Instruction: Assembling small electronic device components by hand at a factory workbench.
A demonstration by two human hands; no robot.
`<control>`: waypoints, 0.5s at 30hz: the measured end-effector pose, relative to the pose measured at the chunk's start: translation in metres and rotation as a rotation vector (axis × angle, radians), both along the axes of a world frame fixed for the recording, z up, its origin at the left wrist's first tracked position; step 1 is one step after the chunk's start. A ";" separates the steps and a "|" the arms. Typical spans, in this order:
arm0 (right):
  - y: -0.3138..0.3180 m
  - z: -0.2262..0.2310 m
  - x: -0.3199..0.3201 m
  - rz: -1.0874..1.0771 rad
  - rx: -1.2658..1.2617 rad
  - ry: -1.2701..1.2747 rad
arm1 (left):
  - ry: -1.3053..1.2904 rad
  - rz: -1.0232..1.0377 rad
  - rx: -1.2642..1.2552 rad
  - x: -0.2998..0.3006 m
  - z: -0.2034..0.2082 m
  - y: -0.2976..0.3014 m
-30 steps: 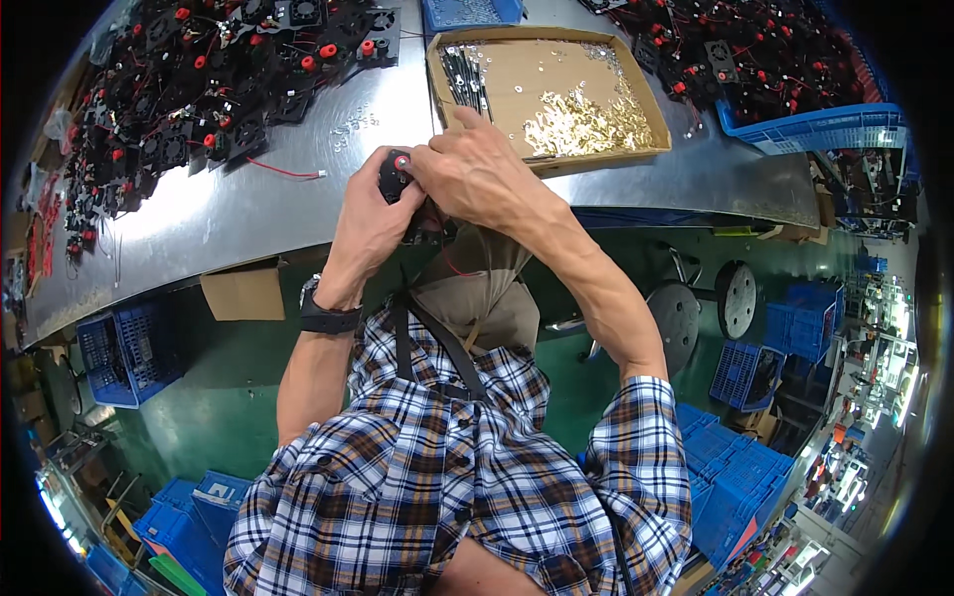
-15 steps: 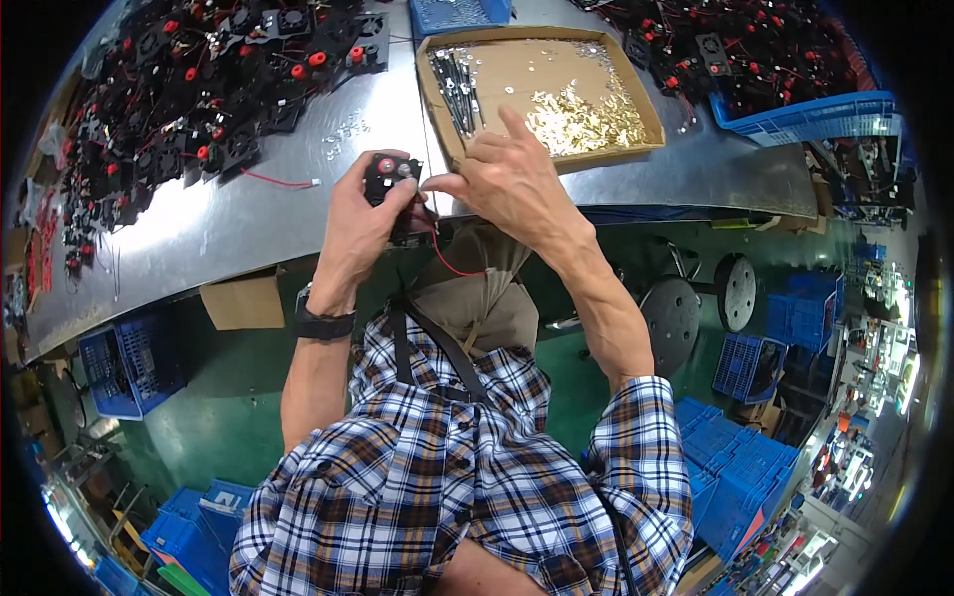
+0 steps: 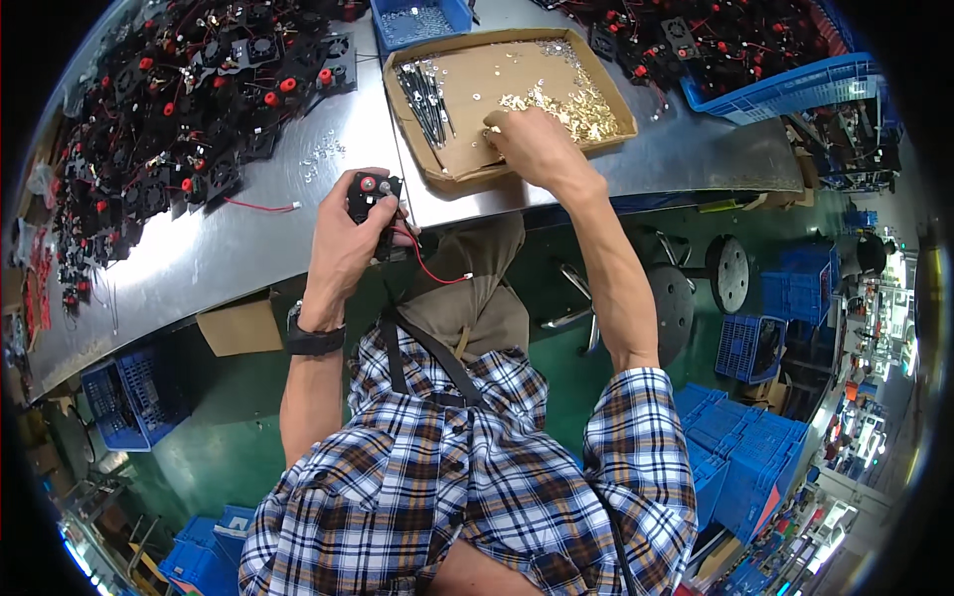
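Note:
My left hand (image 3: pixel 343 233) is closed round a small black module (image 3: pixel 360 204) with a red knob and a silver stud on top, held above the table's front edge. The thumb presses on its top face. A red lead (image 3: pixel 425 270) with a white plug dangles from the module. My right hand (image 3: pixel 537 147) is inside a shallow cardboard tray (image 3: pixel 452 179), fingers curled down at the near left side of a pile of small brass-coloured parts (image 3: pixel 591 114). Whatever its fingertips pinch is too small to make out. Several black rods (image 3: pixel 425 104) lie in the tray's left part.
Black fan modules with red knobs (image 3: pixel 179 109) are heaped at the left of the metal table (image 3: pixel 248 243). Loose silver pieces (image 3: pixel 323 156) lie beside the tray. Behind it stands a blue bin (image 3: pixel 422 25); a blue crate (image 3: pixel 795 91) of modules is at the right.
My right hand has moved from beside the module up and into the cardboard tray, its fingers now curled downward. My left hand still holds the module, slightly lower and farther left in view.

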State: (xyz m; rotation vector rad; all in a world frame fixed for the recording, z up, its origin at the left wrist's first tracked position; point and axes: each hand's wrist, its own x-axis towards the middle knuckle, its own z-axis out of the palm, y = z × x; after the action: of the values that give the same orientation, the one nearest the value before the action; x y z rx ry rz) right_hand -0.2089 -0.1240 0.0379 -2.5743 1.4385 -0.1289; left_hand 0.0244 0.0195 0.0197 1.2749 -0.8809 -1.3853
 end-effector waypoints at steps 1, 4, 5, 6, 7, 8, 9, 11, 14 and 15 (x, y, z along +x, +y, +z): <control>0.000 0.001 0.002 0.005 0.006 0.036 | -0.001 0.001 0.002 0.000 0.000 0.001; -0.002 0.005 -0.004 0.005 -0.006 0.057 | 0.000 0.011 -0.017 -0.001 0.001 0.000; -0.004 0.007 -0.007 -0.002 -0.027 0.041 | -0.004 0.009 -0.014 -0.001 0.001 0.000; -0.002 0.007 -0.010 -0.028 -0.052 0.019 | -0.009 0.008 -0.011 -0.001 0.001 0.000; -0.002 0.009 -0.011 -0.031 -0.057 0.023 | -0.005 0.004 -0.016 -0.001 0.001 -0.001; -0.003 0.010 -0.011 -0.027 -0.028 0.036 | -0.013 0.003 -0.005 -0.001 0.001 -0.002; -0.005 0.010 -0.011 -0.023 0.001 0.049 | -0.020 0.001 0.007 -0.001 0.001 -0.002; -0.007 0.002 -0.009 -0.035 -0.005 0.056 | 0.005 -0.008 0.002 -0.001 0.000 -0.003; -0.002 0.001 0.004 0.034 -0.029 0.050 | 0.003 0.004 -0.001 0.001 -0.001 -0.001; -0.003 -0.001 0.008 0.032 -0.031 0.051 | 0.004 0.002 -0.003 0.001 -0.001 -0.002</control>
State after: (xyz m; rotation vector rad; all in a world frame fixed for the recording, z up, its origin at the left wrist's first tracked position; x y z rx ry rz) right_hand -0.2013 -0.1272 0.0374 -2.6428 1.4219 -0.0828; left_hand 0.0249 0.0178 0.0182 1.2704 -0.8784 -1.3836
